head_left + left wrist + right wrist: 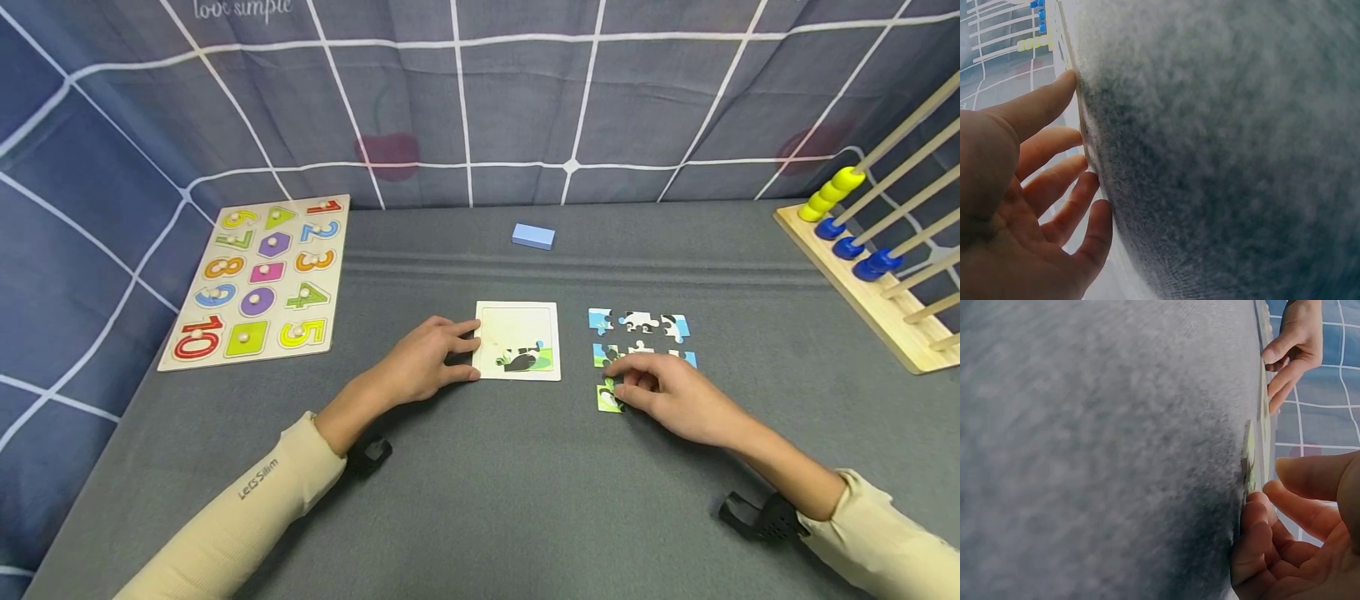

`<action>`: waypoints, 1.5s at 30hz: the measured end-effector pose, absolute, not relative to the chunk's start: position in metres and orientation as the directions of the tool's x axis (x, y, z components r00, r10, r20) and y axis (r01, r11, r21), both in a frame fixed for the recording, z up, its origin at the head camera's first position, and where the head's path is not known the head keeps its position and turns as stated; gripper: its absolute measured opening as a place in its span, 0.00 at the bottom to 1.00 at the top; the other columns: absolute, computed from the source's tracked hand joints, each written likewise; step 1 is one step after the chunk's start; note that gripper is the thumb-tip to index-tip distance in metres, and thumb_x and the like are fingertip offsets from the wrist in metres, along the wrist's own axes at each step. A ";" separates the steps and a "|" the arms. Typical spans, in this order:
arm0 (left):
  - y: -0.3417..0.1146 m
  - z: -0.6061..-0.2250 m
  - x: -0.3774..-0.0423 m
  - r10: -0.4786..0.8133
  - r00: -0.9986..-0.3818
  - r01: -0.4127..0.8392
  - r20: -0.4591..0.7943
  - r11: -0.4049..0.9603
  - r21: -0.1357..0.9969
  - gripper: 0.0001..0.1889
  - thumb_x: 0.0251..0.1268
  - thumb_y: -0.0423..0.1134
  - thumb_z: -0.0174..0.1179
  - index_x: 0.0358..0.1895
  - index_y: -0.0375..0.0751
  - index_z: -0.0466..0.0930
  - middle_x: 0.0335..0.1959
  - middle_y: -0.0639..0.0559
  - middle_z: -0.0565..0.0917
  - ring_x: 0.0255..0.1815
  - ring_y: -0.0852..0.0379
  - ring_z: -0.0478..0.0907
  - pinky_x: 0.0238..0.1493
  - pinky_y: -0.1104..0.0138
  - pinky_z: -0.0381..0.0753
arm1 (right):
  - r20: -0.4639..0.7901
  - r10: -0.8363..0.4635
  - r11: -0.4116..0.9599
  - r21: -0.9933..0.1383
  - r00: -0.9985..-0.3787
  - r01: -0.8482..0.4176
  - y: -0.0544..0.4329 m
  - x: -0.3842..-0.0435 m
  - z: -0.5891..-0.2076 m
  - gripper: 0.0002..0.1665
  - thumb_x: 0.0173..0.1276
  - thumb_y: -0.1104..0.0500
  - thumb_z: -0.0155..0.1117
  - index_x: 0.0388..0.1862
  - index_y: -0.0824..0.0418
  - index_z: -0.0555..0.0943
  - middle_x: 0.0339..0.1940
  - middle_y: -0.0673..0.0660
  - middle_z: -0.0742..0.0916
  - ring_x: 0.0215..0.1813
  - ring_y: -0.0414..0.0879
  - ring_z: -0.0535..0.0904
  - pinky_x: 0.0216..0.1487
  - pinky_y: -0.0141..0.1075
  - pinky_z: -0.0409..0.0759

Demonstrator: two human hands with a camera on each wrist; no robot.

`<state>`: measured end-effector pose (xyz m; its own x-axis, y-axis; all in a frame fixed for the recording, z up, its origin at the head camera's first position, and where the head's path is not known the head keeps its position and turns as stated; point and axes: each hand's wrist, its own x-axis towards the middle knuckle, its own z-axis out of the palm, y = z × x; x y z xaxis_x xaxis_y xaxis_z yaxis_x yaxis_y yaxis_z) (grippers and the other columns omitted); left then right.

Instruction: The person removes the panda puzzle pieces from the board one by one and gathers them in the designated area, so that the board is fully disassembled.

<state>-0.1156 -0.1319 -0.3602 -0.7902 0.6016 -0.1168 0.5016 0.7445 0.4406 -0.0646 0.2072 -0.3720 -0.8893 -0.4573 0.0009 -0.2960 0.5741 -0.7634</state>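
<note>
A square puzzle board [517, 321] lies in the middle of the table, with a panda piece [522, 358] in its lower right part. My left hand [423, 362] touches the board's left edge with spread fingers. To the board's right, loose jigsaw pieces lie in rows, among them a black-and-white piece [640, 322] and a green corner piece [607, 400]. My right hand [675, 396] is over the lower rows and hides some pieces. In the right wrist view, its thumb [1310, 475] and index finger stand slightly apart, with no piece visible between them.
At the left lies a number-and-shape peg board [243, 312]. A blue block [533, 237] sits behind the puzzle board. On the far right stands a wooden bead frame [862, 287] with yellow and blue beads. A grid-patterned cloth [517, 100] hangs behind the table.
</note>
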 end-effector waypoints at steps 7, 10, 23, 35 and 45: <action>-0.132 -0.360 -0.115 0.603 -0.789 0.501 -0.120 0.744 0.443 0.26 0.64 0.45 0.67 0.63 0.36 0.79 0.71 0.46 0.69 0.68 0.42 0.67 0.65 0.52 0.67 | 0.002 -0.444 0.554 -0.786 -0.896 -0.276 0.195 -0.068 -0.365 0.09 0.67 0.66 0.66 0.46 0.62 0.85 0.28 0.47 0.81 0.30 0.41 0.76 0.33 0.32 0.74; -0.132 -0.360 -0.115 0.597 -0.792 0.492 -0.126 0.747 0.447 0.26 0.64 0.45 0.67 0.63 0.36 0.79 0.71 0.46 0.69 0.68 0.43 0.66 0.66 0.53 0.67 | 0.015 -0.453 0.537 -0.794 -0.892 -0.286 0.183 -0.072 -0.364 0.10 0.67 0.67 0.66 0.46 0.62 0.85 0.29 0.48 0.81 0.32 0.42 0.76 0.33 0.33 0.74; -0.130 -0.361 -0.118 0.598 -0.790 0.494 -0.136 0.752 0.436 0.26 0.65 0.45 0.67 0.63 0.36 0.78 0.72 0.47 0.69 0.68 0.44 0.67 0.66 0.53 0.66 | 0.093 -0.475 0.505 -0.786 -0.875 -0.357 0.126 -0.091 -0.367 0.11 0.63 0.68 0.67 0.45 0.63 0.85 0.31 0.49 0.81 0.31 0.42 0.75 0.35 0.37 0.73; -0.132 -0.361 -0.117 0.597 -0.791 0.492 -0.133 0.750 0.442 0.26 0.66 0.45 0.66 0.64 0.36 0.78 0.72 0.46 0.69 0.68 0.44 0.67 0.66 0.53 0.66 | 0.045 -0.453 0.607 -0.715 -0.890 -0.345 0.107 -0.104 -0.370 0.18 0.60 0.65 0.70 0.50 0.66 0.85 0.37 0.56 0.82 0.33 0.43 0.75 0.37 0.40 0.71; -0.132 -0.361 -0.117 0.596 -0.792 0.490 -0.137 0.753 0.439 0.27 0.65 0.46 0.67 0.64 0.37 0.77 0.72 0.47 0.68 0.68 0.44 0.67 0.66 0.53 0.67 | 0.024 -0.495 0.646 -0.658 -0.868 -0.387 0.106 -0.107 -0.373 0.18 0.60 0.65 0.71 0.50 0.67 0.86 0.36 0.55 0.80 0.33 0.44 0.72 0.36 0.39 0.70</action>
<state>-0.1166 -0.1324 -0.3614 -0.7916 0.5956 -0.1366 0.4905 0.7526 0.4393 -0.1072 0.1057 -0.3732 -0.8684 -0.4952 0.0242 -0.3867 0.6460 -0.6581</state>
